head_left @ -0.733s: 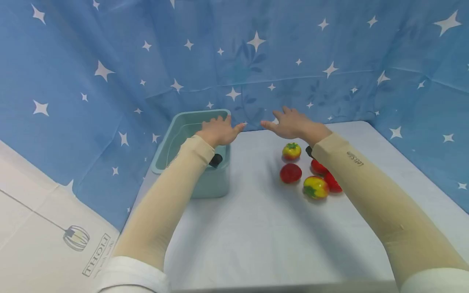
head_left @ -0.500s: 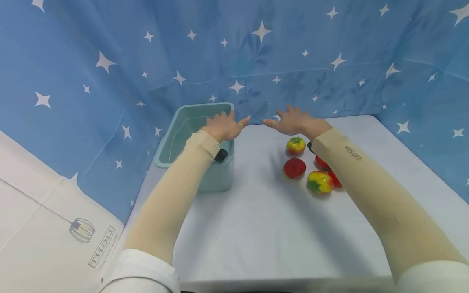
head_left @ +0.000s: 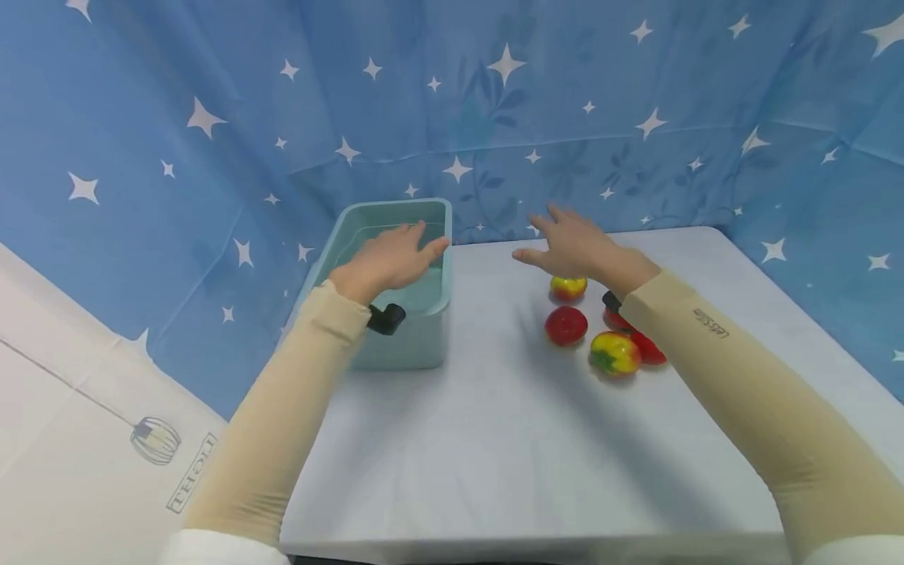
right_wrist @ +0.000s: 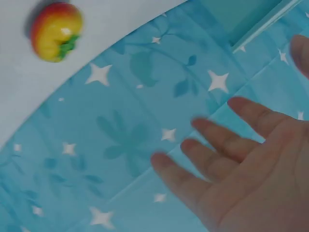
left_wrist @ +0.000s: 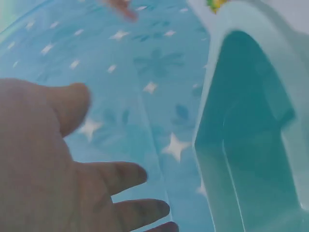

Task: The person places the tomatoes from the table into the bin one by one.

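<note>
My left hand (head_left: 387,263) hovers over the pale teal bin (head_left: 402,345), fingers spread and holding nothing. In the left wrist view, that hand (left_wrist: 53,164) has its thumb and fingers apart, with the bin rim (left_wrist: 205,121) to its right. My right hand (head_left: 581,247) is in the air above the back of the table, just behind a yellow-and-red fruit (head_left: 568,290) with a green top. The right wrist view has the right hand (right_wrist: 260,169) with straight, parted fingers and the same fruit (right_wrist: 57,34) at upper left. Nothing is in either palm.
A dark red round fruit (head_left: 566,326), a yellow-and-green one (head_left: 614,353) and red pieces (head_left: 648,348) lie on the white-covered table (head_left: 494,439). My right sleeve partly hides them. A blue star-patterned curtain (head_left: 318,102) hangs behind. Black wrist cameras (head_left: 387,319) jut from both sleeves.
My left hand has moved left, farther over the bin. The right hand has shifted slightly right and nearer, covering the top of the rear fruit. The fruits lie as before.
</note>
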{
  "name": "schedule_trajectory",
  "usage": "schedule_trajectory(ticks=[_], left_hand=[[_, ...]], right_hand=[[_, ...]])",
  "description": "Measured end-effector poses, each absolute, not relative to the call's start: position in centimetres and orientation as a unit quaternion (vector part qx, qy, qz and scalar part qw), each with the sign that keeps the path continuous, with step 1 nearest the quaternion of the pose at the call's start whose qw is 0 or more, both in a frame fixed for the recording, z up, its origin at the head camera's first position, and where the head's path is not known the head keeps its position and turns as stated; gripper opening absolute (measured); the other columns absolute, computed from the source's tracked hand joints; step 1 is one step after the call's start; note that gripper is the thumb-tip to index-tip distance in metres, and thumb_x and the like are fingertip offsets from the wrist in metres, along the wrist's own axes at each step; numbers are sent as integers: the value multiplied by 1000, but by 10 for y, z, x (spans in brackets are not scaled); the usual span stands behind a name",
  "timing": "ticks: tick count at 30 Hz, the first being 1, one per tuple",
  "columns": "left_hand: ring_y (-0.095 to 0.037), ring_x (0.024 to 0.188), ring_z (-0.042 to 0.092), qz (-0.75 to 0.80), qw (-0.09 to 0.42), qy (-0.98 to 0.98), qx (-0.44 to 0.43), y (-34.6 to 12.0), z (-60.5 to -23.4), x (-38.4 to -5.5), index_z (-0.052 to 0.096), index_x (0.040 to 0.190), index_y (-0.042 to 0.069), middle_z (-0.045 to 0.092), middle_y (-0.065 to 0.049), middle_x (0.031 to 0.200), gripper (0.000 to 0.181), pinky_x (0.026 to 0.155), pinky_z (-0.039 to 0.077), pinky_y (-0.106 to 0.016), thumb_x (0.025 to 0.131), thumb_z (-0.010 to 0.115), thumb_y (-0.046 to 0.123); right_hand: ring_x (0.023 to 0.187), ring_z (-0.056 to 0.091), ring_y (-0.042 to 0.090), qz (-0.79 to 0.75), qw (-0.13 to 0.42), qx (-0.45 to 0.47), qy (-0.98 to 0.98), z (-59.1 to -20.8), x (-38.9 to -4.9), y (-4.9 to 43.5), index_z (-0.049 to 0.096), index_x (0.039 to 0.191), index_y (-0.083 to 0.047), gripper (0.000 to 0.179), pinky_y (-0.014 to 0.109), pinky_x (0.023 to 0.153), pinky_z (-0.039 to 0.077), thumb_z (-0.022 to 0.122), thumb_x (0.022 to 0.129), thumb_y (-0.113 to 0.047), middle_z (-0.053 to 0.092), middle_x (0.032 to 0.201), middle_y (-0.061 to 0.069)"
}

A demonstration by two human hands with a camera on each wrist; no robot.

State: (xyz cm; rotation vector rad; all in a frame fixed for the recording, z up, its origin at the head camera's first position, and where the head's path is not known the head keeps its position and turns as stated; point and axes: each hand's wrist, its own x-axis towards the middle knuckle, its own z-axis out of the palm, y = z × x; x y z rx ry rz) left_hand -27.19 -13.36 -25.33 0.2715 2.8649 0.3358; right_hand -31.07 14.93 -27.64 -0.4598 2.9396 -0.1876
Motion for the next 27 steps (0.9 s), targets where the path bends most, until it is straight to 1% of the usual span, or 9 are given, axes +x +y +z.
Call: schedule_trajectory(ticks=[2, 4, 8, 11, 13, 15, 20, 24, 27], left_hand=[[-34, 149, 7, 135, 106, 981, 95, -155, -253, -259, 10, 158, 14, 8, -12, 164, 81, 116, 12, -55, 97, 20, 66], [-37, 148, 10, 161, 70, 980, 93, -179, -260, -244, 16, 157, 10, 12, -16, 162, 79, 115, 13, -57, 99, 25, 62], [-44, 144, 19, 212, -43, 974, 73, -213, -292, -220, 29, 152, 2, 22, -23, 158, 73, 111, 18, -62, 101, 36, 53], [-47, 141, 25, 246, -116, 960, 61, -225, -319, -209, 37, 148, -1, 28, -26, 154, 67, 108, 22, -64, 101, 42, 46], [-48, 140, 26, 267, -154, 950, 51, -230, -336, -205, 39, 146, -1, 29, -26, 153, 63, 107, 23, -65, 101, 45, 42], [-46, 140, 26, 296, -183, 937, 30, -237, -350, -201, 40, 146, 0, 30, -25, 153, 60, 106, 24, -65, 101, 47, 38], [-41, 141, 28, 367, -238, 899, -24, -253, -373, -205, 43, 144, 1, 37, -22, 149, 52, 106, 27, -62, 101, 49, 31], [-40, 140, 31, 404, -263, 875, -37, -259, -382, -215, 47, 141, 0, 43, -22, 143, 47, 107, 28, -59, 101, 51, 25], [-39, 134, 39, 425, -282, 860, -36, -257, -385, -220, 50, 138, -1, 45, -21, 141, 43, 103, 33, -56, 99, 50, 18]], right_hand=[[142, 20, 47, -86, 73, -152, 982, -281, -304, 164, 29, 154, -8, 84, 66, 106, 25, 55, 91, -57, 23, 156, 26], [138, 28, 46, -118, 69, -143, 980, -288, -293, 182, 35, 151, -8, 80, 66, 102, 33, 63, 89, -51, 33, 152, 24], [127, 43, 46, -161, 63, -130, 976, -311, -270, 225, 46, 144, -7, 70, 61, 91, 46, 70, 87, -41, 49, 139, 23], [119, 48, 45, -177, 58, -124, 975, -332, -251, 251, 52, 139, -6, 63, 55, 82, 52, 72, 87, -36, 56, 130, 23], [116, 49, 45, -191, 53, -122, 972, -348, -238, 260, 54, 136, -5, 62, 52, 76, 55, 74, 85, -32, 57, 127, 24], [115, 49, 44, -203, 43, -126, 970, -365, -227, 263, 56, 135, -5, 60, 50, 75, 56, 76, 83, -29, 57, 126, 23], [116, 49, 43, -199, 22, -158, 967, -401, -208, 260, 59, 131, -6, 62, 54, 81, 53, 83, 76, -22, 54, 129, 24], [119, 45, 46, -175, 7, -173, 969, -418, -206, 254, 57, 134, -6, 73, 56, 79, 53, 88, 68, -17, 49, 132, 26], [119, 46, 46, -151, -12, -187, 971, -427, -206, 250, 53, 136, -5, 83, 54, 74, 55, 91, 63, -15, 47, 132, 26]])
